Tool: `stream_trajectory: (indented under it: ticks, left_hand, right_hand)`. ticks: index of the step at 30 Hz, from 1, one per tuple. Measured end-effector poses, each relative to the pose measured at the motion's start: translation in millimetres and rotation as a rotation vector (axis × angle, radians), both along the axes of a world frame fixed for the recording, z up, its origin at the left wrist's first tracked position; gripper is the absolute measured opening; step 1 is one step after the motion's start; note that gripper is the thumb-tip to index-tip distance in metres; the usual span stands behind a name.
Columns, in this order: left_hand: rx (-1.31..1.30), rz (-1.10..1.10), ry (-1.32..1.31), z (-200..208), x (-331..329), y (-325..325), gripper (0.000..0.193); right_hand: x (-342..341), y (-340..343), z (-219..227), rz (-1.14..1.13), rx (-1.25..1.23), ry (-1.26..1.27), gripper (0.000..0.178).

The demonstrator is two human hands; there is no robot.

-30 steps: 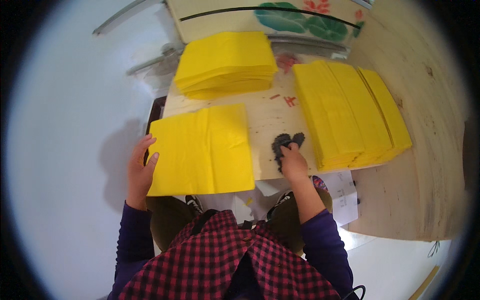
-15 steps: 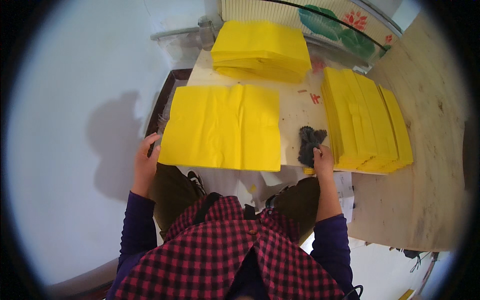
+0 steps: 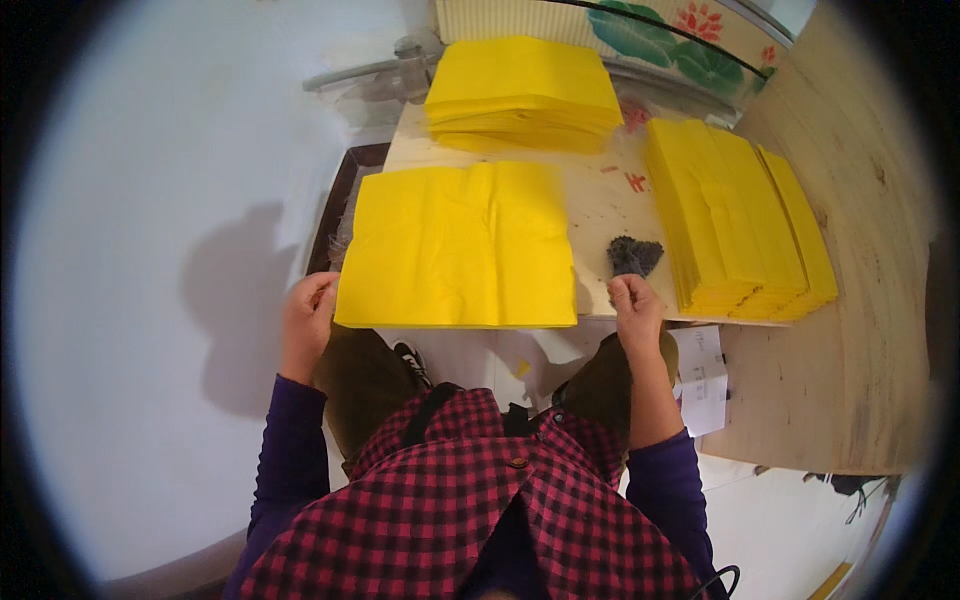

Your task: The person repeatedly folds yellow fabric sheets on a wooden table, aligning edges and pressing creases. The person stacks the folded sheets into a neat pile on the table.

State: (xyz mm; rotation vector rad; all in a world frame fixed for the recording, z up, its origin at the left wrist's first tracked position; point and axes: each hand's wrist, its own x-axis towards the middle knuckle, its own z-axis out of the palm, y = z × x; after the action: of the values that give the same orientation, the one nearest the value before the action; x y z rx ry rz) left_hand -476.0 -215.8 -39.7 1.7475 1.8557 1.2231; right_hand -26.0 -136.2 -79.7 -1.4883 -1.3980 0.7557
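Observation:
A stack of yellow paper sheets (image 3: 455, 245), slightly creased, lies on the table's near left part. At its left edge, my left hand (image 3: 308, 325) is closed, thumb against fingers; whether a sheet is pinched between them is hidden. My right hand (image 3: 640, 318) is closed on the near end of a crumpled, dark grey fuzzy cloth (image 3: 635, 256) with a ragged edge. The cloth lies between this paper and a tall, leaning pile of yellow paper (image 3: 730, 220) on the right.
Another thick yellow paper pile (image 3: 525, 90) stands at the back of the wooden table (image 3: 600, 215). Small red scraps (image 3: 635, 182) lie on the tabletop. A glass jar (image 3: 412, 68) is at the back left. A large wooden board (image 3: 850, 260) lies at right, a white wall (image 3: 150, 250) at left.
My left hand has closed its fingers and come up against the near paper's left edge. My right hand has tilted, and the grey cloth looks more bunched above it. The whole view has shifted slightly.

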Motion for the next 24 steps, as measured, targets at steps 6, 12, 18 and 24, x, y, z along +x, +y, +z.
stream_trajectory:
  ticks: [6, 12, 18, 24]
  left_hand:
    - [0.018, -0.181, 0.153, -5.6, -4.6, 22.1, 0.011]
    - [0.031, -0.306, 0.375, -26.7, -19.4, 88.1, 0.011]
    - [-0.116, -0.315, 0.376, -16.7, -30.6, 133.5, 0.014]
    - [-0.087, -0.369, 0.329, -16.2, -34.0, 102.9, 0.014]
  right_hand:
    - [-45.1, 12.9, 26.8, 0.307, 0.193, -0.204, 0.010]
    - [-81.0, 53.3, 17.5, 0.379, 0.277, -0.551, 0.013]
    - [-79.4, 94.1, 16.1, 0.254, 0.078, -0.486, 0.019]
    - [-68.7, 63.7, 24.1, 0.370, 0.125, -0.491, 0.018]
